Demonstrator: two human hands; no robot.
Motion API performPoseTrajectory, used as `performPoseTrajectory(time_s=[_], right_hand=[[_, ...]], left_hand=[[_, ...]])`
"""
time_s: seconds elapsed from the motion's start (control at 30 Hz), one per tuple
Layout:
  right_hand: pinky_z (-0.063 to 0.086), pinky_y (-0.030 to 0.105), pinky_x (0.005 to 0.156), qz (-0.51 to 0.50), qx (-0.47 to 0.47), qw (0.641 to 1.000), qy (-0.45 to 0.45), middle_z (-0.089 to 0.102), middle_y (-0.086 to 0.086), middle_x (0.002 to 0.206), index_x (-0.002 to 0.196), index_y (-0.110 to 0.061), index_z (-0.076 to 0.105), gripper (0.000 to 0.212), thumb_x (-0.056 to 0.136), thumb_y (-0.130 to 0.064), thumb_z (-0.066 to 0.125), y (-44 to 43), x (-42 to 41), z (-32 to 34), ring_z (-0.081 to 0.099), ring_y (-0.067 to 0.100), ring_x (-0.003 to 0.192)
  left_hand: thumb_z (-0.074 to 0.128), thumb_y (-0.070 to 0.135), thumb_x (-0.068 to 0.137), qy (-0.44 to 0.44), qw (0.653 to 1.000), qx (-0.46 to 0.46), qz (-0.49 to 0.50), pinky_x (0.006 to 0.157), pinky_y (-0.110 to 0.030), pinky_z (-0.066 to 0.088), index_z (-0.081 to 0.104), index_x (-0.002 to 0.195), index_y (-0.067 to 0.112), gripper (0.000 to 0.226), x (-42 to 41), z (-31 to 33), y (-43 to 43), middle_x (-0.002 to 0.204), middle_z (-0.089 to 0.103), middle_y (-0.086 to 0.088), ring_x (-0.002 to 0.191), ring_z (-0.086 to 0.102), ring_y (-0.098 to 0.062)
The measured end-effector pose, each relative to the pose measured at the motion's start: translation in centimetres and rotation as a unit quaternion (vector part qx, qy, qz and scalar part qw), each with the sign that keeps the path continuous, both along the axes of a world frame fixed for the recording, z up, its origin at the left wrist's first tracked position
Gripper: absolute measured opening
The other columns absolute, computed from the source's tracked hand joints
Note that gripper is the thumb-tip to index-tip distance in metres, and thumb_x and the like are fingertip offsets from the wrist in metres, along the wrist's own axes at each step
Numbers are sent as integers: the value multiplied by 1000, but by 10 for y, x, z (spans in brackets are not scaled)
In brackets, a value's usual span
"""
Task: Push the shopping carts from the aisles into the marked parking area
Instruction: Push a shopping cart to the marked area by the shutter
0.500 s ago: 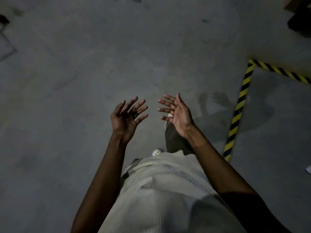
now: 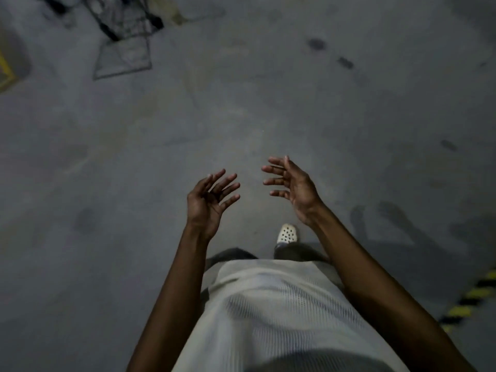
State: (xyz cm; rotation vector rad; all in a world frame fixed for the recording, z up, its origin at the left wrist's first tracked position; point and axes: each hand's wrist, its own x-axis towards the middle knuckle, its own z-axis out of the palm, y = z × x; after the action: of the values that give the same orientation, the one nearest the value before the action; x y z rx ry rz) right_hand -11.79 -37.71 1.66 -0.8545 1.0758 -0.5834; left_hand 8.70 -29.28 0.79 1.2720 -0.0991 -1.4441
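Grey concrete floor; left hand and right hand raised, fingers spread, holding nothing; wire shopping cart well ahead

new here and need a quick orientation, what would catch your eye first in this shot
Two empty hands, the left hand and right hand, raised open mid-frame above a white shoe. A blurred wire shopping cart stands top left; yellow-black striped tape marks the lower right edge.

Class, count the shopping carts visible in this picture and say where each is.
1. One wire shopping cart stands at the top left, blurred and cut off by the frame's edge; others may lie out of view.
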Motion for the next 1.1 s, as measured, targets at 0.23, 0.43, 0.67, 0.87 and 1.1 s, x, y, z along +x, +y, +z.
performPoseTrajectory(time_s=[0.23, 0.43, 0.67, 0.87, 1.1], right_hand=[[54, 45, 89, 104, -14, 994, -6, 74, 1, 123, 133, -20, 64, 46, 108, -50, 39, -132, 89, 13, 69, 26, 105], [56, 39, 82, 148, -32, 988, 29, 75, 0, 118, 129, -21, 65, 38, 108, -43, 42, -242, 187, -10, 71, 25, 100], [54, 35, 78, 127, -43, 989, 56, 76, 3, 117, 125, -19, 67, 31, 107, -37, 50, -391, 319, 5, 70, 24, 96], [56, 35, 78, 136, -71, 986, 73, 76, 1, 113, 126, -19, 66, 29, 104, -35, 55, -501, 408, 19, 72, 21, 92], [54, 40, 83, 160, -56, 983, 75, 76, -2, 111, 124, -21, 68, 25, 104, -34, 57, -658, 521, -14, 71, 28, 99]], left_hand=[[44, 30, 104, -7, 993, -27, 117, 108, -56, 45, 58, 136, 5, 44, 61, 11, -104, 131, 67, -19, 123, 62, -38], [44, 27, 104, -45, 986, 17, 163, 106, -54, 46, 61, 134, 6, 40, 163, -27, -201, 128, 69, -18, 121, 63, -38], [43, 23, 104, -83, 985, 56, 143, 99, -52, 50, 68, 122, 7, 34, 307, -27, -340, 99, 75, -14, 101, 71, -30], [47, 24, 104, -132, 987, 47, 74, 91, -48, 53, 69, 117, 9, 30, 395, 0, -474, 99, 75, -15, 99, 72, -33], [48, 23, 104, -159, 980, 61, 106, 87, -46, 55, 69, 118, 10, 29, 485, -20, -626, 101, 76, -14, 97, 72, -32]])
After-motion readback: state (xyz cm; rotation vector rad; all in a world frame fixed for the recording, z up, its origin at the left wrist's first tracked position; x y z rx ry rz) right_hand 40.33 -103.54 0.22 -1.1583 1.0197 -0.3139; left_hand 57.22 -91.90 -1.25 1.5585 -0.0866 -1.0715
